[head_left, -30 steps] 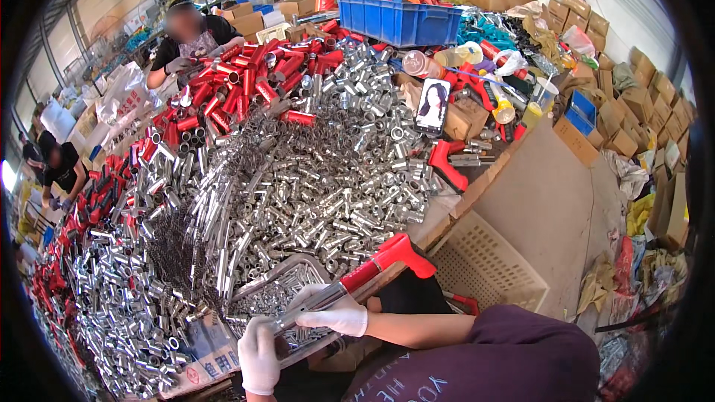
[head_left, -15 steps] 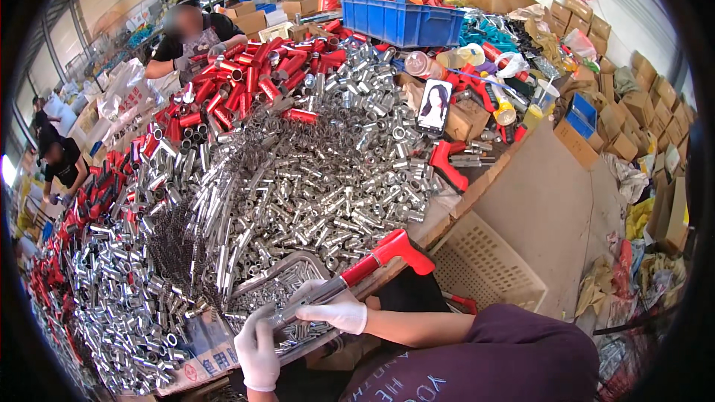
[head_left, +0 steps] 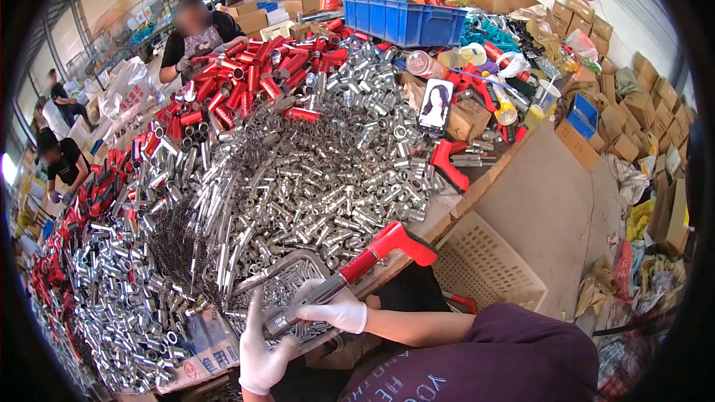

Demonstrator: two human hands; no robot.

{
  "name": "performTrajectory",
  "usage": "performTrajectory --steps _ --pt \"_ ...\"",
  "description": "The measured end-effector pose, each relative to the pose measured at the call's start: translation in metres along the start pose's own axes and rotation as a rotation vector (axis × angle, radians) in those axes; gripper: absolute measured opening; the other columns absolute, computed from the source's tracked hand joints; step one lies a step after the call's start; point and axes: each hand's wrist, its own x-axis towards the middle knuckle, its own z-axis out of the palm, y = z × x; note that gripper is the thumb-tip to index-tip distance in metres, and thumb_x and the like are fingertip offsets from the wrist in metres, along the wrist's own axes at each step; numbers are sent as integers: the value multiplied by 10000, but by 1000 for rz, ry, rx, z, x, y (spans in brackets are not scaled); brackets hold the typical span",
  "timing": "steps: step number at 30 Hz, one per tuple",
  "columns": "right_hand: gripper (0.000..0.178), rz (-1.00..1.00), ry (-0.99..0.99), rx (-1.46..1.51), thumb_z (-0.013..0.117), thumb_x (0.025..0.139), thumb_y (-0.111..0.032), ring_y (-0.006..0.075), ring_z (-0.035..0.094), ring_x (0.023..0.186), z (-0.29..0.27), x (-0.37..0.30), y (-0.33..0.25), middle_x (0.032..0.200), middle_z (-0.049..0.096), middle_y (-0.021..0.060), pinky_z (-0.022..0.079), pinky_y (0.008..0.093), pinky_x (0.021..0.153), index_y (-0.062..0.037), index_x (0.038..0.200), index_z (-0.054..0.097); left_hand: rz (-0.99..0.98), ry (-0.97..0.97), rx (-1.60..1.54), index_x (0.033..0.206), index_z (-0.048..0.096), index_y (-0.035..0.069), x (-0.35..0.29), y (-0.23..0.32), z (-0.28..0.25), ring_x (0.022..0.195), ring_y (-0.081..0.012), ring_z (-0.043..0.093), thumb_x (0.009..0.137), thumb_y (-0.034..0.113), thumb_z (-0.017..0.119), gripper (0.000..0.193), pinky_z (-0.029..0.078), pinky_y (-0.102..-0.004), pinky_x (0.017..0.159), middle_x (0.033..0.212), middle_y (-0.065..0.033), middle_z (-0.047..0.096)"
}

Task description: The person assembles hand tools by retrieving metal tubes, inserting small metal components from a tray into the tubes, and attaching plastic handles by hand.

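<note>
A tool with a red pistol-shaped handle and a slim metal barrel (head_left: 328,289) lies slantwise over the table's near edge, its handle to the upper right. My right hand (head_left: 333,310), in a white glove, is closed round the barrel. At the barrel's lower-left end, my gloved left hand (head_left: 262,351) has its thumb and fingers apart; whether it touches the metal is unclear. Just beyond my hands sits a metal tray (head_left: 277,264) of small silver pins, partly hidden by the tool and the gloves.
Heaped metal fittings (head_left: 328,201), springs (head_left: 175,242) and red tubes (head_left: 253,74) cover the table. A phone (head_left: 435,106) stands at the right, near a red handle (head_left: 449,166). Below the edge is a cream crate (head_left: 491,260). Another person (head_left: 195,33) works across the heap.
My left hand has loosened from the barrel's end, its fingers spreading apart. The tool has shifted slightly, its handle a little higher. My right hand keeps its hold.
</note>
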Motion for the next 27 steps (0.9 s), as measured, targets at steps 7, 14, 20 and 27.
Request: performTrajectory --steps 7,14,20,27 --pt "169 -195 -105 -168 760 738 -104 88 602 698 4 -12 -9 774 661 19 485 259 652 -22 858 673 -693 -780 -484 1057 622 1 -8 -3 8 636 -124 658 913 194 655 243 475 -217 529 854 -118 742" --pt "124 -213 -150 -273 757 763 -98 118 624 719 7 -25 -32 759 655 38 501 278 673 -23 814 673 -29 -187 544 987 653 -27 -29 13 46 623 -199 669 884 122 633 183 514 -299 568 751 -92 705" --pt "274 90 -523 -406 753 838 -158 133 632 918 -23 -68 -33 941 680 61 486 299 834 -18 1051 653 -204 -261 -451 1054 653 -2 -64 -26 89 888 -166 626 836 -20 671 219 493 -293 786 936 -60 671" --pt "654 773 -288 -115 727 834 -183 103 622 695 -133 -113 -82 821 682 36 527 286 666 -31 1423 486 -69 -406 147 1120 732 174 -94 -178 85 922 -251 714 793 186 709 327 557 -347 825 1030 -114 728"
